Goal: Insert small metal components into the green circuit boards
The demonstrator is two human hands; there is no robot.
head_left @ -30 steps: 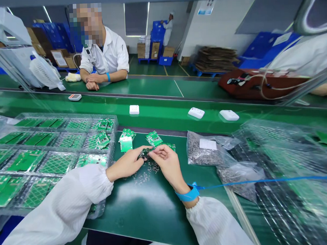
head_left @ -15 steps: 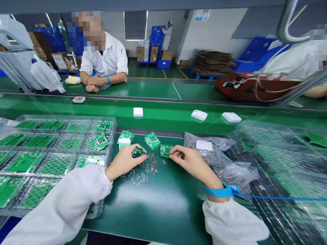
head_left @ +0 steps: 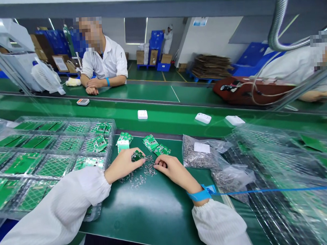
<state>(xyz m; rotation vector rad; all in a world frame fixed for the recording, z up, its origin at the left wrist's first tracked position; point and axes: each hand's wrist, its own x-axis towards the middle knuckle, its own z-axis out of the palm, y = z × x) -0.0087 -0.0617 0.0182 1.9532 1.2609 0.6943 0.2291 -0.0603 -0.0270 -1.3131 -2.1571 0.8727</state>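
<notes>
My left hand is closed on a small green circuit board, held at the left edge of a pile of small metal parts. Over the right side of this pile, my right hand has its thumb and fingers pinched together; whatever is between the tips is too small to make out. Just beyond both hands lie a circuit board with components and another circuit board, touching or overlapping. More circuit boards lie behind my left hand.
Clear plastic trays of boards fill the left side. Bags of small metal parts lie to the right, beside plastic-covered trays. White devices rest on the green belt. Across it, a person leans on the far bench.
My right hand has let go of a circuit board beside the other one and moved left and nearer to the metal parts. The left hand still holds its board. White devices have shifted right.
</notes>
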